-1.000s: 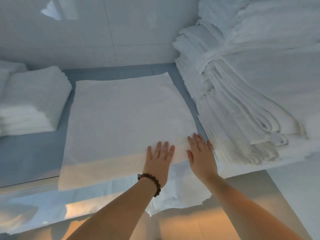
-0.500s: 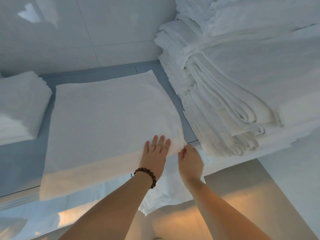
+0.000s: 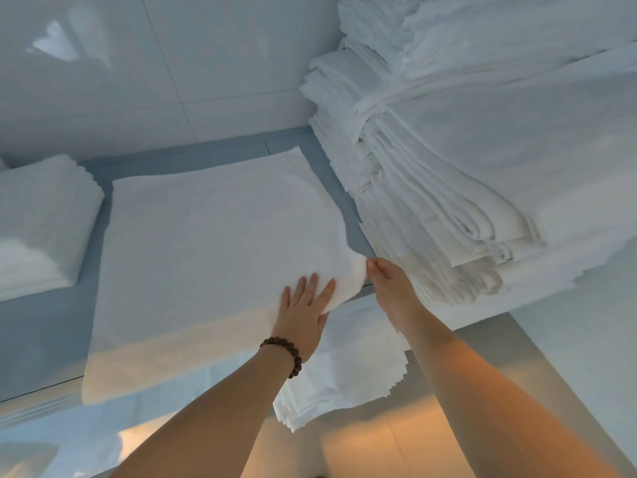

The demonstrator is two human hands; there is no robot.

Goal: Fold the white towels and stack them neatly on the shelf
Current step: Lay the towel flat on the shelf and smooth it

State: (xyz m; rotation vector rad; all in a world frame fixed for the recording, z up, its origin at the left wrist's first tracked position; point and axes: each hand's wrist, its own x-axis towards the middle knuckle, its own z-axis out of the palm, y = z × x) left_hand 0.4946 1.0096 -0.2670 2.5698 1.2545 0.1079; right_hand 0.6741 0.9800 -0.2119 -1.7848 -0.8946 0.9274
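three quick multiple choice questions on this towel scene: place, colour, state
1. The tall pile of loosely folded white towels lies where from the flat spread white towel? A left B right C on it
2. Colour of the round-bead bracelet at the left hand? A brown B red C white
3. What does the right hand do to the flat towel's corner? A nothing B presses it C pinches it
B: pile stands at its right. A: beads look dark brown. C: it pinches the lifted corner.

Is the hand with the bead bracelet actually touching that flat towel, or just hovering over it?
Touching. The head view shows the left hand lying flat on the spread towel, fingers straight, with no gap or shadow under it.
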